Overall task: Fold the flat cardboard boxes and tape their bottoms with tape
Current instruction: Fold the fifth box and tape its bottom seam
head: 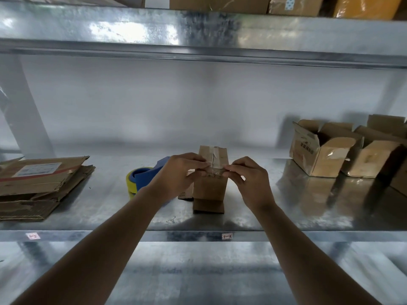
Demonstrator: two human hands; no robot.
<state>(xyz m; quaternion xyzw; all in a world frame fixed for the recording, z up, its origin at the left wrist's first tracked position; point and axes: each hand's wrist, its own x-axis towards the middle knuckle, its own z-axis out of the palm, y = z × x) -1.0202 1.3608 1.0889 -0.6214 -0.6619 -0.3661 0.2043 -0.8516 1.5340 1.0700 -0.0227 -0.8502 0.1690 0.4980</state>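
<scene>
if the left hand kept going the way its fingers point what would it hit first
Its fingers point right, toward the box they already touch at the taped seam; beyond that, probably the right hand, whose fingertips sit just across the seam.

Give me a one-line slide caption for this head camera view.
Both hands, left hand and right hand, press clear tape onto a small cardboard box on a metal shelf.

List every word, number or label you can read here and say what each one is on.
"1-3": handwritten white tag on the shelf's front edge.
Pink tag on the same edge: handwritten, not legible.
White shipping label on the flat cardboard stack: too small to read.
Dark print on the open box at right: blurred, unreadable.
Small print on the box between the hands: unreadable.
</scene>
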